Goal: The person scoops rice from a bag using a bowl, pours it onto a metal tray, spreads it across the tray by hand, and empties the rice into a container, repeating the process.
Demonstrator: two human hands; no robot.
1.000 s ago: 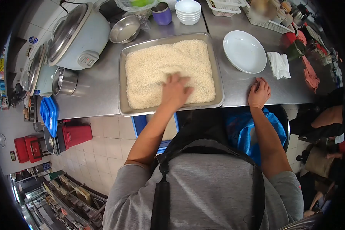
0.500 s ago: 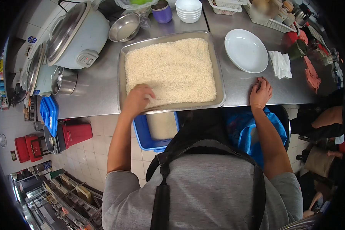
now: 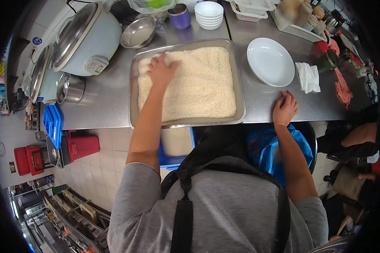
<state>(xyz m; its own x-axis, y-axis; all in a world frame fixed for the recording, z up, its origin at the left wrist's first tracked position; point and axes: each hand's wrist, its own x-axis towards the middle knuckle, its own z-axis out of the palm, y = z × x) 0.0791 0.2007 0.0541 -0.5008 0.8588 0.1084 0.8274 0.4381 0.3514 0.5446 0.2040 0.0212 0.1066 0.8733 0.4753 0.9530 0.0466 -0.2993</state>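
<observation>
A wide metal tray (image 3: 242, 95) on the steel counter holds a thick layer of pale rice grains (image 3: 202, 82). Over the tray's left part, my left hand (image 3: 161, 72) touches the rice, its fingers spread and slightly blurred. To the right of the tray, my right hand (image 3: 285, 109) rests at the counter's front edge with loosely bent fingers and nothing visible in it. A white plate (image 3: 270, 62) lies beyond that hand, beside a folded white tissue (image 3: 308, 77).
At the left stand a large rice cooker (image 3: 90, 40) and a metal pot (image 3: 71, 88). Behind the tray are a steel bowl (image 3: 138, 33), a purple cup (image 3: 179, 17) and stacked white bowls (image 3: 209, 15). Below the counter sits a blue bin (image 3: 173, 161). Another person is at the far right.
My left hand has moved from the tray's near-left edge to its far-left part, and its fingers have spread. The near-left rice is now flatter. My right hand stays at the counter edge.
</observation>
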